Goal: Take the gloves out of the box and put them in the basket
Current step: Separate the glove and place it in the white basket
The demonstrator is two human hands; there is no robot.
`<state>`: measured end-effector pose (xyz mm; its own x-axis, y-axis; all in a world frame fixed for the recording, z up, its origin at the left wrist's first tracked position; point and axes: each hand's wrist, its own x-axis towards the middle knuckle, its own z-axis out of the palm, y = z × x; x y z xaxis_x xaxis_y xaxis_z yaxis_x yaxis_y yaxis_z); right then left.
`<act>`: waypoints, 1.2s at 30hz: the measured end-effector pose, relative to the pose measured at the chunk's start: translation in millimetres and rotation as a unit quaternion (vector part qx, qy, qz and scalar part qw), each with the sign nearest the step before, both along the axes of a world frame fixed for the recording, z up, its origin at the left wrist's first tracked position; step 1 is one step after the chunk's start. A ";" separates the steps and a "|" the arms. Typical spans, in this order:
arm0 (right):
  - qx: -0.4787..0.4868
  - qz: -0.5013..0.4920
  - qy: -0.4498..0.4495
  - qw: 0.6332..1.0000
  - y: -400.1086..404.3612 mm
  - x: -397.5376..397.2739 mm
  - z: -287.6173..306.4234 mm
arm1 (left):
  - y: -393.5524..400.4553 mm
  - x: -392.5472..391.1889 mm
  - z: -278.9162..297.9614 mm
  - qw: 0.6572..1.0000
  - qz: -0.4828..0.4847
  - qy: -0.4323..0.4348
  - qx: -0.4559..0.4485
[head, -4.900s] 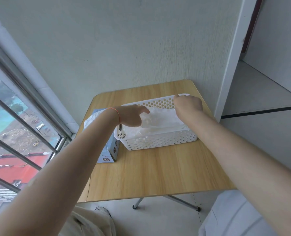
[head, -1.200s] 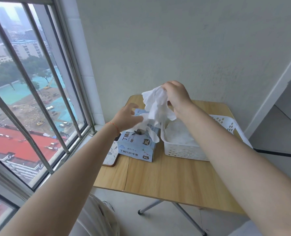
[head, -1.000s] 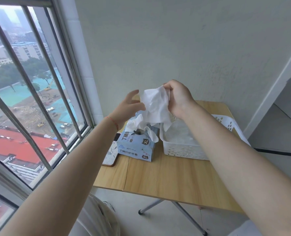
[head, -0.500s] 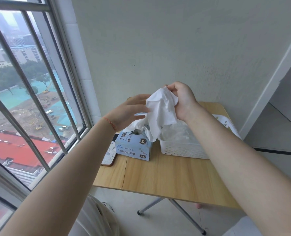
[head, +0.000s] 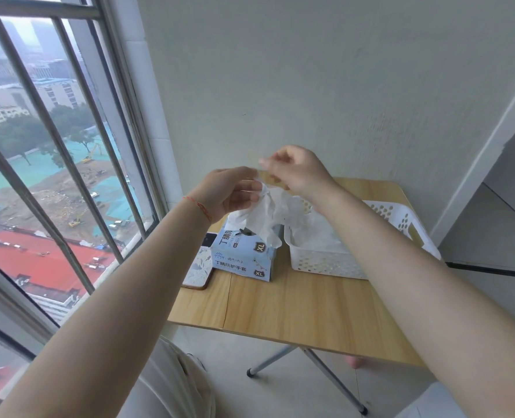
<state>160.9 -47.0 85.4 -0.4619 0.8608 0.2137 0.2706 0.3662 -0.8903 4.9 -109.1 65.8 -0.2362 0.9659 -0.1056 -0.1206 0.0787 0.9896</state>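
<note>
A white glove [head: 269,211] hangs in the air above the blue glove box [head: 242,262] and the left end of the white perforated basket [head: 325,263]. My left hand [head: 230,193] pinches the glove's upper left edge. My right hand [head: 298,170] is just above and to the right, its curled fingers on the glove's top. The glove's lower end drapes over the box's opening, where more white gloves stick out. Several crumpled gloves [head: 319,233] lie inside the basket. Box and basket stand side by side on the wooden table [head: 295,306].
A phone [head: 199,270] in a patterned case lies at the table's left edge, against the box. A barred window [head: 54,140] runs along the left. The wall stands right behind the table. A doorway corner is at the right.
The glove has been drawn out and opened between my two hands. My left hand closed on its edge, and my right hand shifted up to its top.
</note>
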 end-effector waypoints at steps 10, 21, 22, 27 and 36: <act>0.027 0.013 -0.121 0.992 -4.4 7.6 -1.2 | 8.4 1.2 -5.7 0.995 0.063 0.014 -0.080; 0.009 -0.039 -0.030 0.999 -8.1 12.0 17.0 | 5.9 21.4 -5.3 0.982 -0.115 0.086 0.122; 0.002 -0.047 -0.016 0.999 -8.1 12.8 17.7 | 5.9 21.4 -6.8 0.980 -0.123 0.096 0.120; 0.008 -0.070 0.008 0.997 -10.3 17.3 21.2 | 0.2 22.8 -7.6 0.976 -0.139 0.133 0.100; -0.014 -0.043 -0.020 0.999 -12.3 20.3 29.5 | -4.4 22.4 -2.4 0.973 -0.190 0.066 0.115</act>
<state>181.1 -59.3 114.9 -0.3938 0.9030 0.1715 0.3364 0.3153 -0.8874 27.3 -113.5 63.4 0.1454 0.9808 0.1301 0.0031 -0.1319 0.9913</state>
